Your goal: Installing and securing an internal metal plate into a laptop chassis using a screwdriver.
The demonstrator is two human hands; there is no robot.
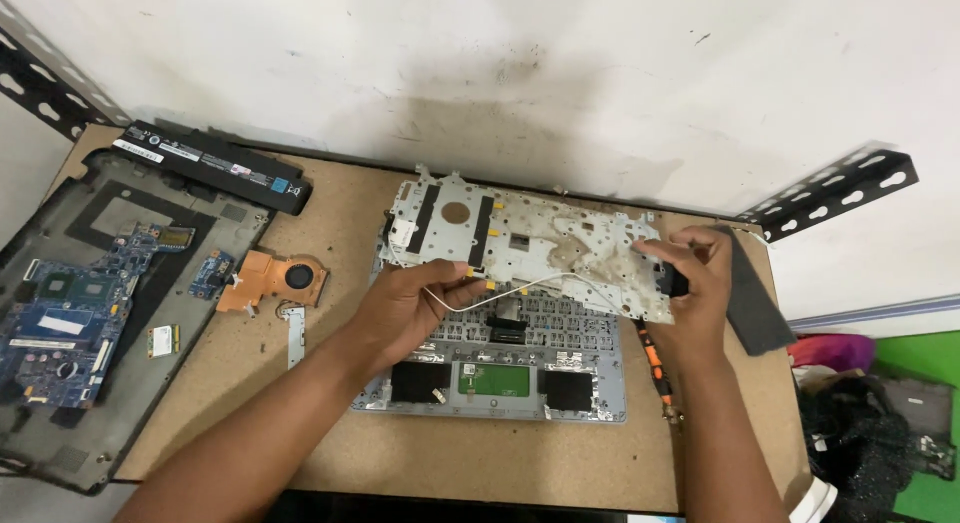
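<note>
Gripped at both ends, left hand [405,308] and right hand [695,283] closed, a stained perforated metal plate [530,243] is held tilted above the grey laptop chassis [500,368].

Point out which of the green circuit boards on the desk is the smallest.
The small green card lying alone on the desk, just right of the dark laptop base. The green board between the black pads in the palmrest is clearly wider.

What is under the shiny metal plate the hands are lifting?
Under the metal plate lies the laptop's grey case, showing keyboard underside and a green board. The plate covers its back part.
</note>
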